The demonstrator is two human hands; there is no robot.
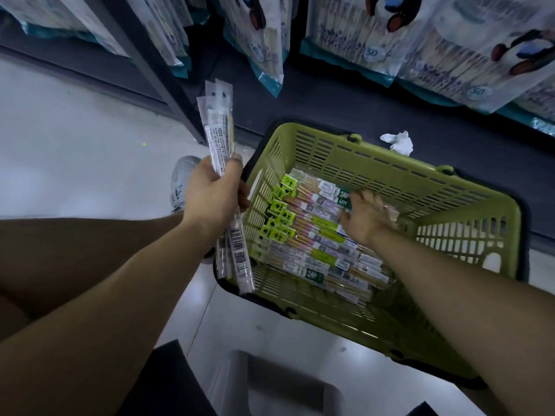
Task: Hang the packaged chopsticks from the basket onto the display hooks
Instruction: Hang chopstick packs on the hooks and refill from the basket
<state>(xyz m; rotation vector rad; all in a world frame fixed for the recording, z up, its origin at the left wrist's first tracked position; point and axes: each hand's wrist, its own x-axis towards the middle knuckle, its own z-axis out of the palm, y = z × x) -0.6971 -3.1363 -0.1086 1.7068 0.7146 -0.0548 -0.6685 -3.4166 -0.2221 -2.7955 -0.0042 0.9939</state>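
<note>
A green plastic basket [468, 205] sits on the floor in front of me, holding a pile of packaged chopsticks [312, 235] with green and white labels. My left hand [210, 199] is to the left of the basket, closed around a bundle of several chopstick packs [217, 136] that stick up and down out of my fist. My right hand [365, 219] reaches down into the basket with fingers spread over the pile; whether it grips a pack is hidden by blur. No display hooks are in view.
Large hanging bags [450, 40] marked "50" fill the dark shelving along the top. A crumpled white paper [398, 142] lies on the shelf base behind the basket. A grey shoe [181, 181] rests on the pale floor. A grey stool [279, 385] is below me.
</note>
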